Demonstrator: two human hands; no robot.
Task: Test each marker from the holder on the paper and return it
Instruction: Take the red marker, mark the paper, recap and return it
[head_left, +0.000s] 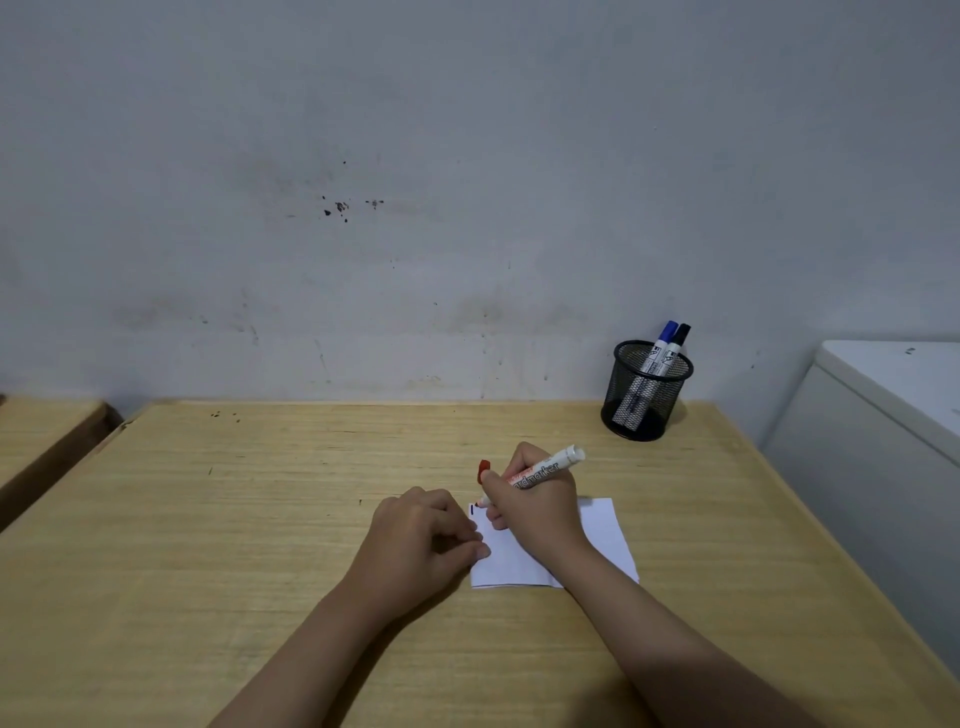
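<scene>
A small white paper (608, 535) lies on the wooden table (260, 519). My right hand (535, 499) grips a white marker (550, 467) with red print, its tip down at the paper's top left corner beside a short dark stroke (471, 510). A red cap (484, 469) shows just past my right fingers. My left hand (421, 535) rests curled on the paper's left edge, pressing it down. A black mesh holder (644, 395) stands at the table's back right, with a blue-capped marker (661, 343) and a black-capped marker (675, 348) upright inside.
A stained grey wall rises right behind the table. A white cabinet (883, 415) stands close to the table's right side. Another wooden surface (41, 431) sits to the left across a narrow gap.
</scene>
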